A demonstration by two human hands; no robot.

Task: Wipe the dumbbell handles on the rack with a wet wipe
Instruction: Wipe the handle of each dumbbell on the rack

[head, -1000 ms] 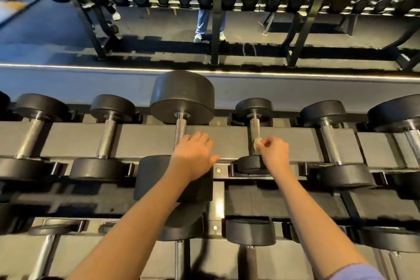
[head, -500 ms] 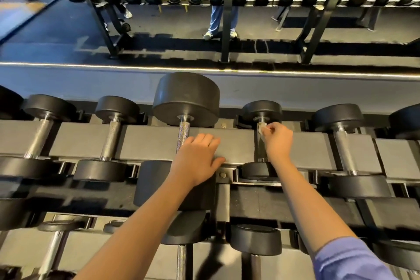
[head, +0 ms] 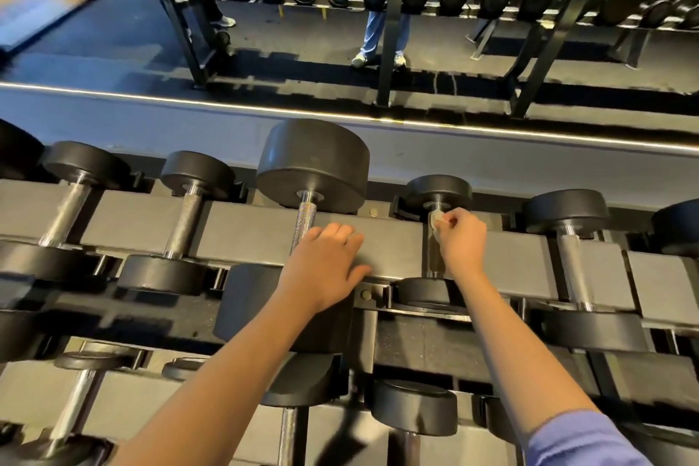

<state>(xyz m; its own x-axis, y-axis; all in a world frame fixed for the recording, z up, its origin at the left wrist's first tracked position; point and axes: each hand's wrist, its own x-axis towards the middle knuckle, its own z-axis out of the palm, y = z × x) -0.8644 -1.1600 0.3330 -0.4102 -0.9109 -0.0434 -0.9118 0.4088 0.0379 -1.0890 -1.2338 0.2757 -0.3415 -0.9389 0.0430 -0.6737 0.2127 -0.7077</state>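
Note:
A grey rack point(head: 386, 238) holds a row of black dumbbells with steel handles. My right hand point(head: 462, 238) pinches a small white wet wipe point(head: 437, 220) against the far end of a small dumbbell's handle point(head: 434, 257), just below its far head point(head: 438, 191). My left hand point(head: 325, 265) lies flat with straight fingers on the rack rail, beside the knurled handle point(head: 304, 221) of the large dumbbell point(head: 314, 165).
More dumbbells sit to the left point(head: 185, 223) and right point(head: 571, 257), and a lower tier point(head: 414, 405) lies beneath my arms. A wall mirror behind the rack shows racks and a person's legs point(head: 382, 36).
My right hand has slid the wipe along the small dumbbell's handle from its near end up to its far end. My left hand has stayed on the rail.

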